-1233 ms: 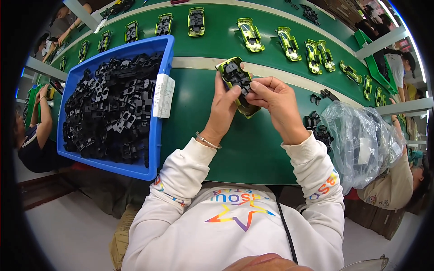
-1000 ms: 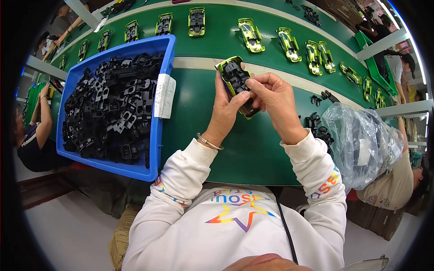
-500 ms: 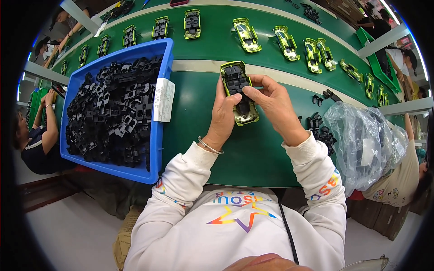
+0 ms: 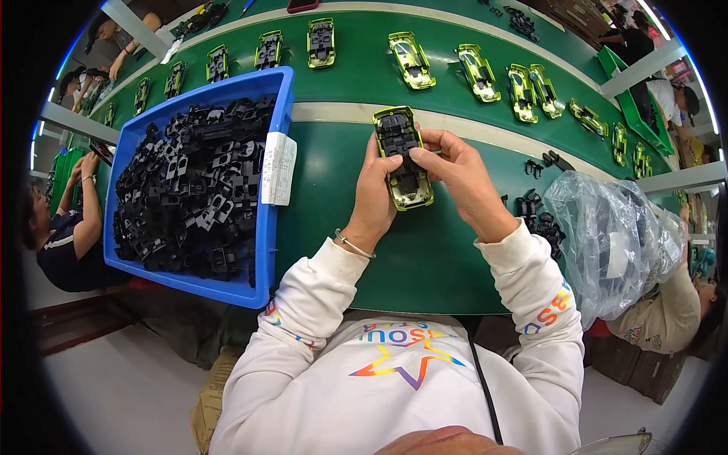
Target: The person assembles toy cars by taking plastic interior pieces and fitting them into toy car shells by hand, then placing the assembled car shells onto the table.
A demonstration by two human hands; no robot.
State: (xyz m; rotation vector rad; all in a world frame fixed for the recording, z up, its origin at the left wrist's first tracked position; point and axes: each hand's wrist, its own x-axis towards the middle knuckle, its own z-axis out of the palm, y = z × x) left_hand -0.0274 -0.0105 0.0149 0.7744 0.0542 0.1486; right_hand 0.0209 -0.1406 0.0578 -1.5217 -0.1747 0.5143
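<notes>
Both hands hold a lime-green toy car body [image 4: 413,201] in front of me, its open side facing up. A black plastic seat insert [image 4: 396,130] lies inside the shell. My left hand [image 4: 373,196] grips the car's left side, with the thumb on the insert. From the right, my right hand [image 4: 464,176] closes around the other side, and its thumb presses on the middle of the insert. The fingers beneath the car are partly hidden.
A blue bin [image 4: 262,250] full of black plastic parts stands on my left. Across the green conveyor belt [image 4: 356,72] lie several car bodies. To the right are loose black parts [image 4: 542,220] and a clear plastic bag [image 4: 607,243]. Other people work at both sides.
The car has turned slightly in my hands, and the black insert covers more of its near end. Both thumbs stay pressed on the insert.
</notes>
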